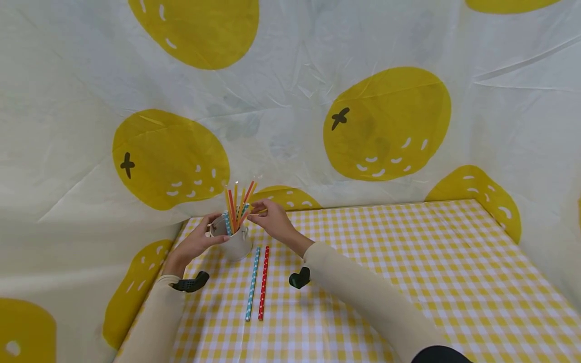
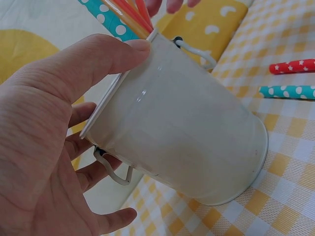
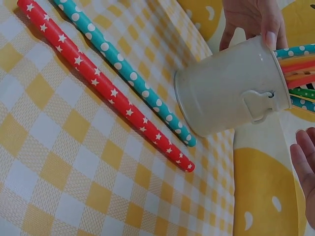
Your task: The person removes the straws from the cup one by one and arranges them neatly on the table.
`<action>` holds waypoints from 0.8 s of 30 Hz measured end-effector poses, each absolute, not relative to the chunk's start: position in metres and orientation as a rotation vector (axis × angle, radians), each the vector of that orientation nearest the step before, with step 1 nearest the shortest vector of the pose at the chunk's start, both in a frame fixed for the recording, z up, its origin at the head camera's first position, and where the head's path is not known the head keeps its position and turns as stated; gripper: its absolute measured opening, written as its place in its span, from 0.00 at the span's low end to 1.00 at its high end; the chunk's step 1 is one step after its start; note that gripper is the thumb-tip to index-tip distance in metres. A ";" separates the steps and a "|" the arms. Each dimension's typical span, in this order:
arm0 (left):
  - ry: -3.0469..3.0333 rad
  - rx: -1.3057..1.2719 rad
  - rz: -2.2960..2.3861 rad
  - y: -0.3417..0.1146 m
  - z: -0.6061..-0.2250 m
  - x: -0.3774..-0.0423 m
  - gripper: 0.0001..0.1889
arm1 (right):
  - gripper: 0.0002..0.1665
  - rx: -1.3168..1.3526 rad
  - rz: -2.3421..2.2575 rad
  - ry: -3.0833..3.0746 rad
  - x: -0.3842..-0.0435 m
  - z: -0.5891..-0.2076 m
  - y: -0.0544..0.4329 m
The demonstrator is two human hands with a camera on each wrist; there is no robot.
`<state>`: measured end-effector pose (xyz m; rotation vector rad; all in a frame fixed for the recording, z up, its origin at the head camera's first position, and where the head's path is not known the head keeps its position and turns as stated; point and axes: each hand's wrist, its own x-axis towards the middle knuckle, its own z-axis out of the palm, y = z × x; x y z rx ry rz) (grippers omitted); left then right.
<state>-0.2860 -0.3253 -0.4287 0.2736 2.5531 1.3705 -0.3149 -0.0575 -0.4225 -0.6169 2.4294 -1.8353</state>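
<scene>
The left hand (image 1: 197,244) grips the bucket (image 1: 238,248); the right hand (image 1: 272,219), fingers parted and apparently free, is beside the straws (image 1: 230,209) inside it. 2 loose straws (image 1: 264,283) lie near its base. Reaching seems underway; next calls for pinching 1 cleanly.

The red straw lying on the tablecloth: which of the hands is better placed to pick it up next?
Probably the right hand: it looks empty, and the red straw lies on its side of the bucket. The left hand grips the bucket's rim.
</scene>
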 end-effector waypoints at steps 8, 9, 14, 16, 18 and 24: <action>2.564 0.271 1.372 -0.325 -0.428 -0.287 0.45 | 0.22 -0.632 -1.856 2.388 -0.316 -0.422 -0.066; 2.558 0.262 1.383 -0.325 -0.428 -0.287 0.45 | 0.21 -0.633 -1.850 2.392 -0.316 -0.421 -0.067; 2.543 0.260 1.398 -0.326 -0.429 -0.287 0.46 | 0.19 -0.642 -1.820 2.424 -0.315 -0.419 -0.069; 2.545 0.263 1.396 -0.326 -0.429 -0.287 0.46 | 0.19 -0.644 -1.819 2.428 -0.315 -0.419 -0.069; 2.546 0.263 1.389 -0.326 -0.429 -0.287 0.46 | 0.19 -0.648 -1.816 2.426 -0.315 -0.420 -0.070; 2.551 0.272 1.371 -0.326 -0.429 -0.286 0.46 | 0.17 -0.657 -1.797 2.441 -0.314 -0.422 -0.071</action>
